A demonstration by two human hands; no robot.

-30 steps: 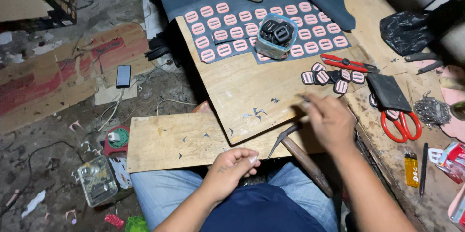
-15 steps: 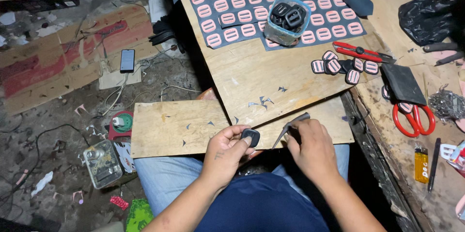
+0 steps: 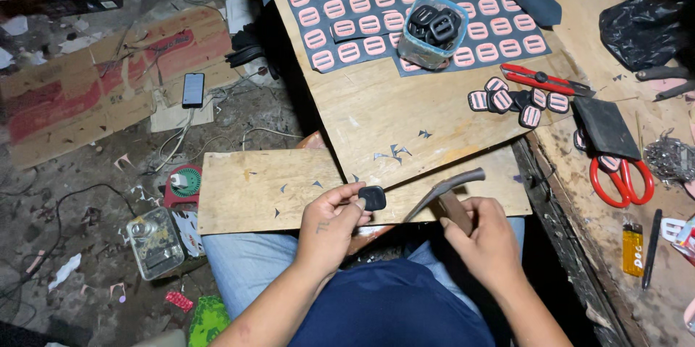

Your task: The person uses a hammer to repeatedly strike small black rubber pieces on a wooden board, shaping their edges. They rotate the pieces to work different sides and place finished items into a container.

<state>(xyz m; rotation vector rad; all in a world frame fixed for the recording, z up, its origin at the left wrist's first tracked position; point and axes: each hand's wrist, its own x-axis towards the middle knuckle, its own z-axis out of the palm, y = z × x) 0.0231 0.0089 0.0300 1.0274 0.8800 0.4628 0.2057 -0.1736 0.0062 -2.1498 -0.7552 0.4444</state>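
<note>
At lower centre of the frame, the left hand pinches a small black rounded buckle piece on the wooden board. The right hand grips a wooden-handled hammer. Fingertips are best kept away from the head, with light strikes.

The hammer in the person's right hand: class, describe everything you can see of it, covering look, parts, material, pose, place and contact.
The hammer has a slim, dark grey metal head, slightly curved, on a brown handle that looks wooden. The right hand grips the handle close to the head, hiding most of it. The head slants up to the right, over the front edge of the lower wooden board. Whether it touches the board cannot be told.
</note>
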